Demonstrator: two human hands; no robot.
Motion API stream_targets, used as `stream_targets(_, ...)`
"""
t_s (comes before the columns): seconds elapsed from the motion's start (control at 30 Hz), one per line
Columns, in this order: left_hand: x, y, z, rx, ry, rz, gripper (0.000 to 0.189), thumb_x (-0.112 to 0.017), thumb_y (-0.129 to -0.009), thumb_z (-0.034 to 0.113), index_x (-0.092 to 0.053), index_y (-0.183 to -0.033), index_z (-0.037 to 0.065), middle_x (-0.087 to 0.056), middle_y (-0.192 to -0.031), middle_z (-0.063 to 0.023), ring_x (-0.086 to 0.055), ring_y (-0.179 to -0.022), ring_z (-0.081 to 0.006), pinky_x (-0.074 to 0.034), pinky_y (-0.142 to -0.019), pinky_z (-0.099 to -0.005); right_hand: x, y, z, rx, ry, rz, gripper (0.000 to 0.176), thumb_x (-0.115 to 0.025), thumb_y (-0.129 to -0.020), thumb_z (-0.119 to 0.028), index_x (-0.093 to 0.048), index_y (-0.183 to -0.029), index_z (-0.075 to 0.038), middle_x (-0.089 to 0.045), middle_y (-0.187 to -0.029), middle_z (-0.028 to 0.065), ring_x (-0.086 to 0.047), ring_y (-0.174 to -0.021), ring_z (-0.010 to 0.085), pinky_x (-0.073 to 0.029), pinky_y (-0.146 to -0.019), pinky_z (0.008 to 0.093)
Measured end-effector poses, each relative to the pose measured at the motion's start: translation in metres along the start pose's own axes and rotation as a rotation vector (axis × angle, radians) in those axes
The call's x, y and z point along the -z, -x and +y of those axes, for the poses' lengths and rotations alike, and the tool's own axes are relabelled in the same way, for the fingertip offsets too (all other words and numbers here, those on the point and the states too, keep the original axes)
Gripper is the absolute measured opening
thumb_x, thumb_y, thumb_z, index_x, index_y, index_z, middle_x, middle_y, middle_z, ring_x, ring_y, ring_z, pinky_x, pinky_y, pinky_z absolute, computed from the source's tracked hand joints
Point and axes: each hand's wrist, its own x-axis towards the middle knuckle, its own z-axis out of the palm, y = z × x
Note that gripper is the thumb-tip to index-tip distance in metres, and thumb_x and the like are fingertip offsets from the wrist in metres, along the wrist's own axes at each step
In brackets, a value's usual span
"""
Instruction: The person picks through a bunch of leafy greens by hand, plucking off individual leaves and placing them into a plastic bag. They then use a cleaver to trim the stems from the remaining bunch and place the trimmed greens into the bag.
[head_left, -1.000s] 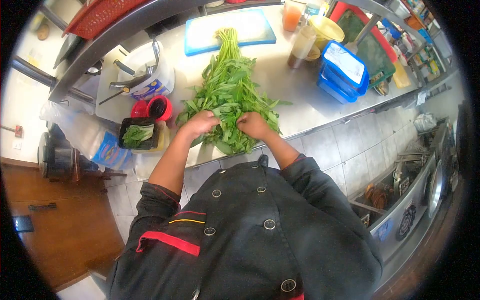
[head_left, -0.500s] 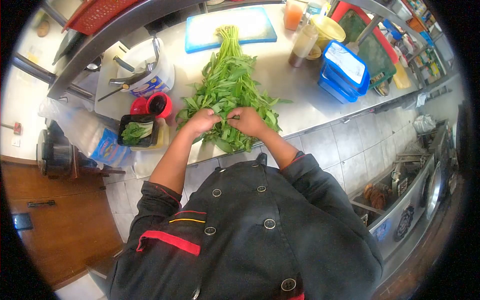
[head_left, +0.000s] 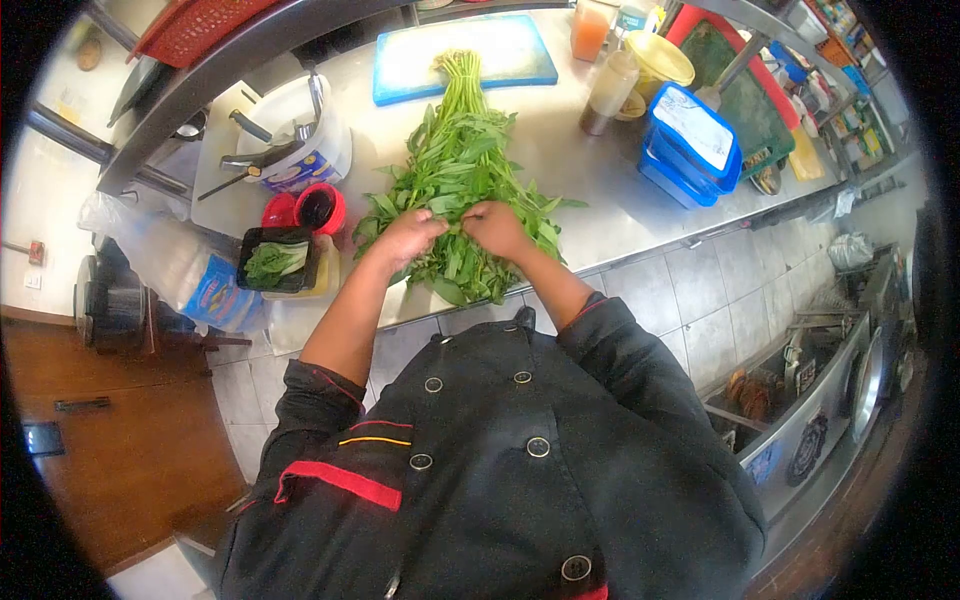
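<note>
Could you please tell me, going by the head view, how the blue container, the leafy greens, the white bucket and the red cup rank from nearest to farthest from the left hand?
From the left hand:
1. Leafy greens: right at its fingers.
2. Red cup: just to its left.
3. White bucket: left, beyond the cup.
4. Blue container: far over on the right.

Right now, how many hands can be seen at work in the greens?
2. The left hand is among the leaves of the greens, on their left side; the right hand is just across from it. Some fingertips are hidden, but no other hand shows.
</note>
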Motion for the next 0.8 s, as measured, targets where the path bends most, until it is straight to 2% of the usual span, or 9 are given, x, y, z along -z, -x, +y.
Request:
stream_targets(0.1,0.000,0.001,0.003,-0.005,0.044,-0.002,0.013,-0.058,-0.086,0.017,-0.047,-0.081,0.012,-0.036,-0.058,0.0076,-0.031,-0.046,-0.0047,-0.024,-0.042,-0.0230,0.006,0.002,-0.005,-0.035,-0.069,-0.072,0.028,-0.063,-0.070,-0.023,-0.069,-0.091,-0.007,-0.065,-0.087,0.0186,-0.063,-0.079,0.0319,-0.049,-0.075,0.0362)
stream_targets(0.17,-0.001,-0.001,0.003,-0.010,0.067,-0.018,0.018,-0.058,-0.085,0.018,-0.048,-0.092,0.004,-0.035,-0.060,0.0065,-0.032,-0.048,-0.0053,-0.024,-0.042,-0.0236,0.009,0.009,-0.018,0.092,0.120,-0.035,0.028,-0.060,-0.069,-0.023,-0.069,-0.090,-0.006,-0.065,-0.086,0.0198,-0.063,-0.078,0.0338,-0.050,-0.074,0.0377)
stream_targets(0.27,-0.006,-0.001,0.009,-0.010,0.091,-0.032,0.021,-0.058,-0.085,0.018,-0.048,-0.096,0.003,-0.032,-0.060,0.0068,-0.030,-0.048,-0.0047,-0.022,-0.043,-0.0232,0.003,0.006,-0.014,0.041,0.140,-0.053,0.028,-0.062,-0.068,-0.021,-0.069,-0.090,-0.005,-0.065,-0.086,0.0191,-0.064,-0.078,0.0330,-0.049,-0.074,0.0367)
stream_targets(0.4,-0.003,-0.011,0.001,-0.016,0.115,-0.020,0.010,-0.058,-0.086,0.018,-0.053,-0.084,0.009,-0.043,-0.060,0.0062,-0.035,-0.047,-0.0070,-0.028,-0.043,-0.0255,0.005,0.000,0.004,-0.030,-0.155,0.035,0.025,-0.064,-0.071,-0.021,-0.068,-0.088,-0.003,-0.066,-0.078,0.0162,-0.063,-0.070,0.0287,-0.049,-0.068,0.0352)
stream_targets(0.47,-0.006,-0.018,-0.009,-0.350,-0.395,0.138,0.018,-0.060,-0.084,0.019,-0.063,-0.095,0.005,-0.058,-0.071,-0.0001,-0.048,-0.056,-0.0128,-0.042,-0.054,-0.0291,0.023,0.003,-0.008,-0.342,-0.375,-0.030,0.023,-0.066,-0.075,-0.022,-0.068,-0.084,-0.001,-0.064,-0.068,0.0120,-0.058,-0.061,0.0212,-0.046,-0.060,0.0340)
stream_targets(0.57,-0.020,-0.002,0.013,-0.221,-0.624,0.180,0.022,-0.062,-0.080,0.020,-0.066,-0.096,0.006,-0.065,-0.084,-0.0111,-0.059,-0.069,-0.0203,-0.047,-0.068,-0.0328,0.025,0.001,0.007,-0.378,-0.371,-0.014,0.022,-0.066,-0.078,-0.021,-0.067,-0.084,0.000,-0.061,-0.064,0.0084,-0.052,-0.057,0.0156,-0.043,-0.056,0.0328)
stream_targets(0.6,-0.020,-0.008,0.007,-0.221,-0.622,0.184,0.022,-0.062,-0.080,0.020,-0.066,-0.096,0.006,-0.065,-0.084,-0.0111,-0.059,-0.069,-0.0203,-0.047,-0.068,-0.0328,0.024,0.001,0.012,-0.376,-0.369,-0.017,0.022,-0.066,-0.078,-0.021,-0.067,-0.084,0.000,-0.061,-0.064,0.0084,-0.052,-0.057,0.0156,-0.043,-0.056,0.0328)
stream_targets(0.67,-0.021,-0.023,-0.012,-0.523,-0.694,0.307,0.023,-0.064,-0.078,0.022,-0.066,-0.097,0.009,-0.065,-0.082,-0.0139,-0.061,-0.070,-0.0246,-0.048,-0.067,-0.0338,0.022,0.004,0.021,-0.361,-0.445,0.039,0.019,-0.065,-0.078,-0.018,-0.066,-0.084,0.000,-0.060,-0.063,0.0077,-0.051,-0.056,0.0158,-0.042,-0.055,0.0320)
stream_targets(0.8,-0.033,-0.025,-0.006,-0.517,-0.680,0.328,0.021,-0.064,-0.077,0.021,-0.066,-0.095,0.010,-0.065,-0.086,-0.0140,-0.062,-0.075,-0.0295,-0.048,-0.068,-0.0352,0.027,0.010,0.011,-0.317,-0.425,0.102,0.015,-0.064,-0.078,-0.014,-0.065,-0.083,0.000,-0.059,-0.064,0.0060,-0.050,-0.055,0.0146,-0.041,-0.053,0.0303)
